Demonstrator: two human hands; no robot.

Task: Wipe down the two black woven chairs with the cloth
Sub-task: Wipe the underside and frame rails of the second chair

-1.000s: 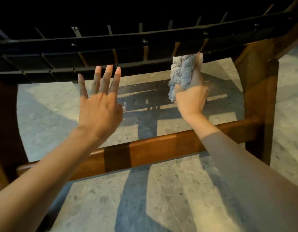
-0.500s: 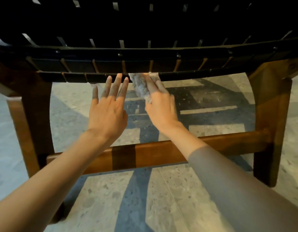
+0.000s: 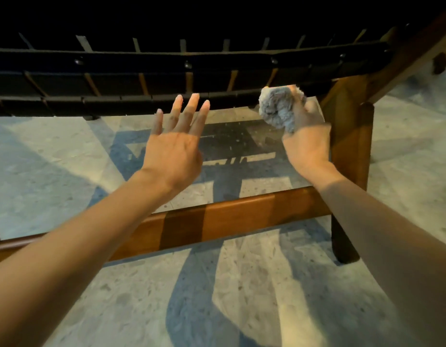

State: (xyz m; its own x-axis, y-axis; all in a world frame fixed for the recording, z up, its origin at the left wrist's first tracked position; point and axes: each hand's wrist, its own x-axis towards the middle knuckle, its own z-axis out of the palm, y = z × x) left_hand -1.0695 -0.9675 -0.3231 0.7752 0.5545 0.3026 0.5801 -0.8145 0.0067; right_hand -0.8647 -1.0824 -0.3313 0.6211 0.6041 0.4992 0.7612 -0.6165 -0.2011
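Note:
A black woven chair (image 3: 166, 81) fills the top of the view, its strap-wrapped front rail running across at hand height. My right hand (image 3: 307, 136) grips a bunched grey fluffy cloth (image 3: 279, 108) and holds it up against the underside of that rail, close to the right wooden leg. My left hand (image 3: 174, 149) is raised in front of the rail with fingers straight and spread, its fingertips just below the lowest black strap, holding nothing.
A brown wooden stretcher bar (image 3: 216, 221) crosses low between the legs, under both forearms. The right wooden leg (image 3: 349, 156) stands just beside my right hand. Pale speckled stone floor (image 3: 267, 296) with dark shadows lies below.
My right hand has carried the cloth to the right along the rail's lower edge, from beside my left hand to near the right leg. My left hand has stayed spread below the rail.

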